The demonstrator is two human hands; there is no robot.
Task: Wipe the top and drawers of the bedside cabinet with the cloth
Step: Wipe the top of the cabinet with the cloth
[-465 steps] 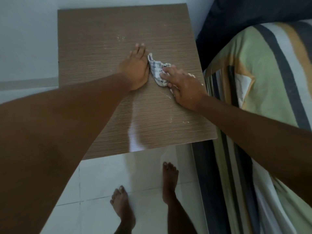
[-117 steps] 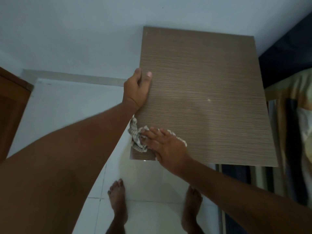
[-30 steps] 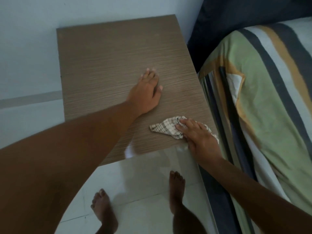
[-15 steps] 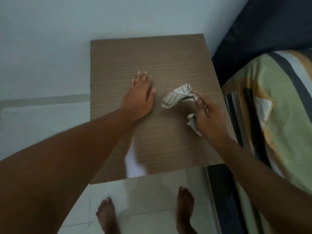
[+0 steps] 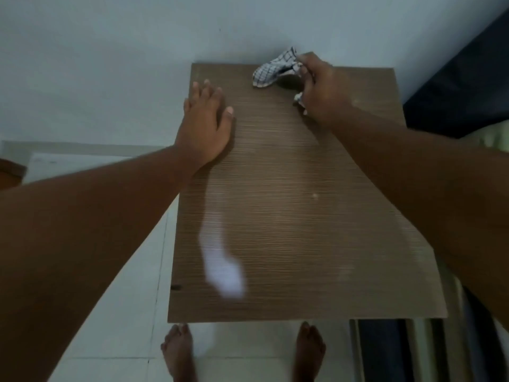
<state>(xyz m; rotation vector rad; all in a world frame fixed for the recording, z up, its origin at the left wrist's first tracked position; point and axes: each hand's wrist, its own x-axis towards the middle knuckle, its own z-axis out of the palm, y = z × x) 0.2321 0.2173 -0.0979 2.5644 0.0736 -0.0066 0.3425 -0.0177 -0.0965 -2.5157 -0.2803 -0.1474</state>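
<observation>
Head view, looking down from the person's own eyeline: bedside cabinet top (image 5: pixel 297 216) fills the middle, long side running away toward the pale wall (image 5: pixel 110 64). Left hand (image 5: pixel 205 128) lies open, palm down, fingers spread, near the far left edge of the top; likely a brace, taking body weight while the person leans in. Right hand (image 5: pixel 321 89) is closed around the checked cloth (image 5: pixel 271 70), bunched in the fist, one loose end flaring out to the left and a scrap showing below the palm. Cloth sits at the far edge, right by the wall, its free end just above the surface or barely grazing it; cannot tell which. Reach suggests the back strip is being wiped. A pale fleck (image 5: pixel 314 195) and faint dusty smears remain mid-surface. Drawers are out of sight below the top, so that part looks undone. Bare feet (image 5: pixel 179 351) stand on the tiled floor (image 5: pixel 132 326); bed (image 5: pixel 495 136) lies to the right.
</observation>
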